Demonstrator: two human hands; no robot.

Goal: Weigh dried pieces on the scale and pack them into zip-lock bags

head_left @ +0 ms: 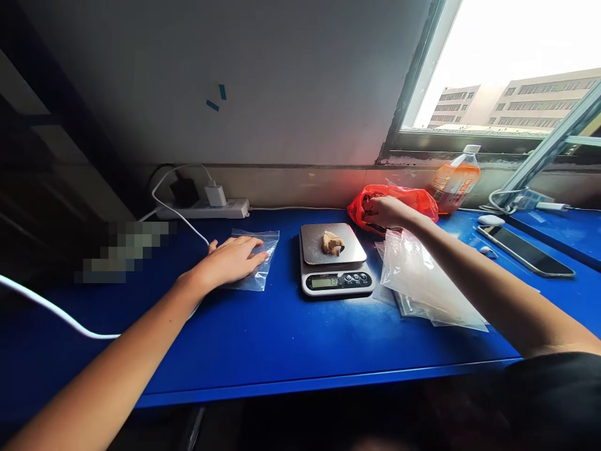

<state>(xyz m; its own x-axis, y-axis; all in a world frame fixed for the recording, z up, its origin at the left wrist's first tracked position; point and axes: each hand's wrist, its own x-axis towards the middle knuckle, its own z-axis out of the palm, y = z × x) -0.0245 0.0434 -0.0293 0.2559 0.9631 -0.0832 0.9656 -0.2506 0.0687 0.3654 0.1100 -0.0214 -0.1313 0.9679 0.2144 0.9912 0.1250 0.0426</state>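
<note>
My left hand [237, 260] lies flat, fingers spread, on a clear zip bag [260, 275] on the blue table. My right hand [385, 212] reaches into the mouth of a red plastic bag [417, 199] by the wall; its fingertips are hidden among dark contents I cannot make out. Between my hands stands a digital kitchen scale [307, 279]. On its steel plate rests a tan, curled, dried-looking piece [332, 242], perhaps of mushroom. The scale's display is too small to read. Beneath my right forearm lies a stack of clear plastic bags [422, 288].
An orange drink bottle [457, 178] stands behind the red bag. At the right lie a phone [526, 250] and a white earbud case [491, 220]. A power strip [235, 208] with plugged chargers runs along the wall; a white cable [51, 308] crosses the left side.
</note>
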